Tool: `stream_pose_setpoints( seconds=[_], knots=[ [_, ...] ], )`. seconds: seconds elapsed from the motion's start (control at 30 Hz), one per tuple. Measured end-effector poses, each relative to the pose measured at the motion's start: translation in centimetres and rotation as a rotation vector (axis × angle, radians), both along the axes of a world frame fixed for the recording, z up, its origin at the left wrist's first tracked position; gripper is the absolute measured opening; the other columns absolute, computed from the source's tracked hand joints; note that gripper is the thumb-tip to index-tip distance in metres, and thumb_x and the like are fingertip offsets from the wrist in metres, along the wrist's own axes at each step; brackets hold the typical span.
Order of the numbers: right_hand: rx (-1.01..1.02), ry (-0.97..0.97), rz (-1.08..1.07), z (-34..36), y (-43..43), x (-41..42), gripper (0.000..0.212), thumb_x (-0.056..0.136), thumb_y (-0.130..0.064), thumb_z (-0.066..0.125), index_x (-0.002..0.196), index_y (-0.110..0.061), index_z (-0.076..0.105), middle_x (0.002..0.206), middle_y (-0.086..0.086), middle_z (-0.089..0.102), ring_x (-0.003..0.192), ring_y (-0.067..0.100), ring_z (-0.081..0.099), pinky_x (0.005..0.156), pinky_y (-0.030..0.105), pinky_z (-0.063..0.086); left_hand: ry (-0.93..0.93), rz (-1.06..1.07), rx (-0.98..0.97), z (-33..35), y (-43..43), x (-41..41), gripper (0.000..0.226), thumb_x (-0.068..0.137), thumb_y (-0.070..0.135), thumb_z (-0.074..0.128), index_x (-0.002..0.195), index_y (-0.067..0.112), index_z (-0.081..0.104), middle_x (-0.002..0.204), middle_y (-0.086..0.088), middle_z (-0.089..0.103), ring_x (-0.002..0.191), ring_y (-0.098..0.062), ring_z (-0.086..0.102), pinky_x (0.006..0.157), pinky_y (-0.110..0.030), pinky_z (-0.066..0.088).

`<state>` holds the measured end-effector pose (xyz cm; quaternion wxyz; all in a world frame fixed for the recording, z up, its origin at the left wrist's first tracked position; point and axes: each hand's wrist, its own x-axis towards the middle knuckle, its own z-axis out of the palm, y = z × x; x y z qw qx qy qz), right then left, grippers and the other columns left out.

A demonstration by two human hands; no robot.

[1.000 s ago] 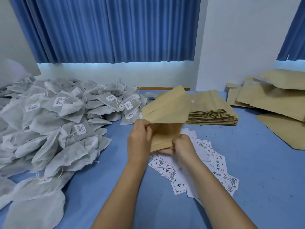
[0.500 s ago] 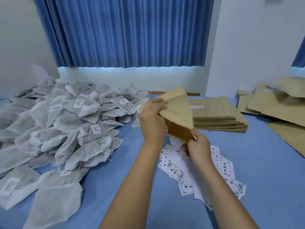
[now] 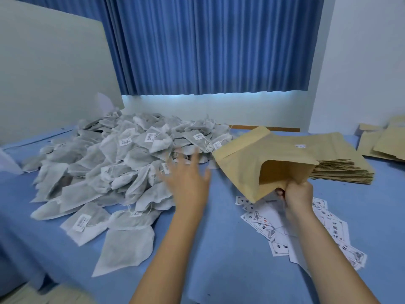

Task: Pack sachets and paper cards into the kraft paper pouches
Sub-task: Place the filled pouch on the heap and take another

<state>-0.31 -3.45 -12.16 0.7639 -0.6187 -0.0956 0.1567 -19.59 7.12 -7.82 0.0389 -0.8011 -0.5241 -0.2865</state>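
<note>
My right hand (image 3: 298, 194) grips the near edge of a kraft paper pouch (image 3: 247, 163), held up over the table with its mouth gaping open towards me. My left hand (image 3: 188, 181) is empty, fingers spread, blurred with motion, hovering at the right edge of a big heap of white-grey sachets (image 3: 114, 167) with small printed labels. Printed paper cards (image 3: 274, 224) lie scattered on the blue table under and near my right wrist.
A flat stack of kraft pouches (image 3: 341, 167) sits behind the held pouch. More kraft pouches (image 3: 385, 145) lie loose at the far right. A pale board (image 3: 50, 80) leans at the back left. Blue curtains hang behind the blue table (image 3: 219, 249).
My left hand has let go of the pouch and swung left towards the sachet heap. The pouch now hangs from my right hand alone, mouth open. The view has turned left.
</note>
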Motion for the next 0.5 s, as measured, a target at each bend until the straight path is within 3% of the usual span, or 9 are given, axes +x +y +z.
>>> stream_pose_setpoints(
  seconds=[0.03, 0.1, 0.2, 0.33, 0.5],
  knots=[
    [0.014, 0.029, 0.019, 0.0, 0.2, -0.3, 0.026, 0.089, 0.001, 0.035, 0.073, -0.016, 0.047, 0.058, 0.007, 0.046, 0.030, 0.005, 0.042, 0.033, 0.012, 0.031, -0.057, 0.225, -0.110, -0.6, 0.4, -1.8, 0.065, 0.088, 0.057, 0.045, 0.146, 0.037, 0.025, 0.156, -0.009, 0.012, 0.143, -0.037, 0.004, 0.107, -0.066, 0.010],
    [0.029, 0.061, 0.039, -0.1, 0.6, -0.7, 0.026, 0.091, 0.001, 0.035, 0.076, -0.016, 0.047, 0.062, 0.008, 0.049, 0.029, 0.004, 0.044, 0.033, 0.012, 0.033, -0.112, 0.448, -0.338, -2.3, 1.0, -5.3, 0.078, 0.086, 0.063, 0.045, 0.150, 0.034, 0.011, 0.156, -0.018, -0.004, 0.140, -0.048, -0.009, 0.102, -0.075, 0.010],
    [0.067, 0.097, 0.020, -0.2, 0.8, -0.9, 0.026, 0.090, 0.002, 0.035, 0.075, -0.016, 0.046, 0.062, 0.007, 0.048, 0.031, 0.007, 0.045, 0.033, 0.013, 0.032, -0.124, 0.483, -0.577, -4.7, 1.7, -7.8, 0.077, 0.088, 0.069, 0.035, 0.149, 0.043, -0.004, 0.157, -0.013, -0.012, 0.138, -0.052, -0.008, 0.097, -0.076, 0.015],
    [0.063, 0.114, 0.011, -0.4, 0.7, -0.7, 0.024, 0.088, 0.003, 0.037, 0.074, -0.013, 0.047, 0.062, 0.008, 0.049, 0.043, 0.016, 0.046, 0.034, 0.015, 0.031, -0.018, 0.444, -0.503, -7.0, 1.0, -6.3, 0.064, 0.094, 0.061, 0.028, 0.149, 0.043, -0.001, 0.158, -0.010, 0.003, 0.136, -0.052, 0.008, 0.101, -0.071, 0.018],
    [0.080, 0.144, -0.002, -0.4, 0.4, -0.8, 0.025, 0.089, 0.005, 0.037, 0.074, -0.012, 0.047, 0.062, 0.009, 0.049, 0.048, 0.020, 0.045, 0.033, 0.015, 0.029, -0.009, 0.354, -0.432, -7.8, 2.2, -5.8, 0.051, 0.100, 0.046, 0.030, 0.147, 0.048, 0.011, 0.157, -0.005, 0.008, 0.135, -0.047, 0.014, 0.105, -0.070, 0.017]
  ],
)
